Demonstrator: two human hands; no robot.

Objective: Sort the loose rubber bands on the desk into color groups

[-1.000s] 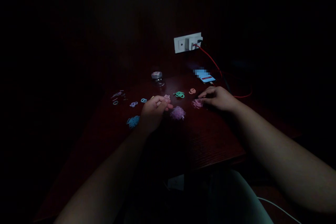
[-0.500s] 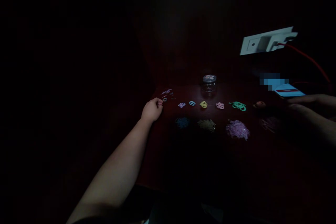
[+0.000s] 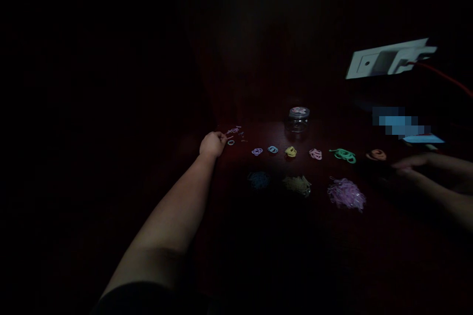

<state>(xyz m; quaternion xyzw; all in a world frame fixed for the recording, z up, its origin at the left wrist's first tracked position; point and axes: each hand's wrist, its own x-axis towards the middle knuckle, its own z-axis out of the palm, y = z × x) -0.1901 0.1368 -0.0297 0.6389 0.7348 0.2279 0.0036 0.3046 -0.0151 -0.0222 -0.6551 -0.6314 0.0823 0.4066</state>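
My left hand (image 3: 213, 144) rests at the table's far left, its fingers pinched together beside a small scatter of purple rubber bands (image 3: 233, 130). A thin orange-pink strip lies at the fingertips; whether they grip it is unclear. Just right of them is a small pale ring (image 3: 231, 142). At the right, my right hand (image 3: 421, 165) is in shadow and blurred, thumb and forefinger brought together near a coiled orange band (image 3: 377, 154). What they hold, if anything, is hidden.
Small coils run in a row: purple (image 3: 257, 151), blue (image 3: 272, 149), yellow (image 3: 290, 152), pink (image 3: 315, 154) and green (image 3: 344, 155). Nearer lie blue (image 3: 259, 179), yellowish (image 3: 298, 185) and purple (image 3: 346, 194) heaps. Behind stand a lidded clear jar (image 3: 298, 119) and a wall socket (image 3: 388, 60).
My right hand has moved left and nearer, toward the orange coil, its shadow covering the dim heap there. My left hand has shifted slightly up and left. The view has turned a little.
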